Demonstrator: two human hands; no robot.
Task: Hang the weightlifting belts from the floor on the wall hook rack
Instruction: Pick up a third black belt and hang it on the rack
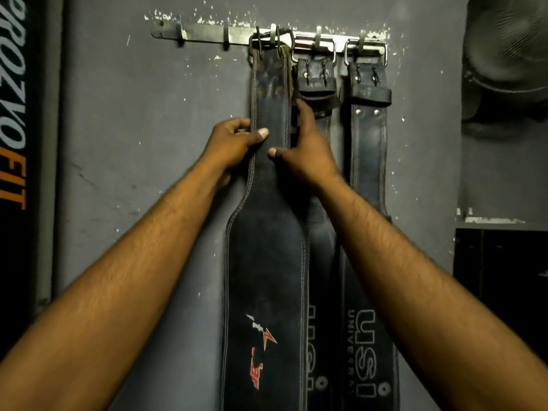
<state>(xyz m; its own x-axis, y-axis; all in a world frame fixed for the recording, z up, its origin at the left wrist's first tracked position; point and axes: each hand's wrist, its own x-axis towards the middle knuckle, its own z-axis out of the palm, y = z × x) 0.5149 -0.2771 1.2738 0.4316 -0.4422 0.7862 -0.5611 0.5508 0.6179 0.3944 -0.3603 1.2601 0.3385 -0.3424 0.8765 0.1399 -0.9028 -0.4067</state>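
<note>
— So, which step is this?

— The hanging itself, and close to done, I'd judge. Nearest, both forearms reach up towards the wall. The left hand (231, 142) grips the left edge of the black leather weightlifting belt with the red logo (264, 262), thumb on its face and fingers curled behind. The right hand (308, 152) lays its thumb on the same strap. Its fingers run up the right edge, and I cannot tell whether they clasp it.

— And the belt?

— Off the floor, flat against the grey wall (133, 143). Its metal buckle (258, 46) seems looped over a hook on the steel wall hook rack (207, 37) farther up. To the right hang a dark middle belt (317, 84) and a dark right-hand belt lettered USI (367, 149).

— Next?

— Check that the buckle is seated, then release gently so nothing swings off.
</note>
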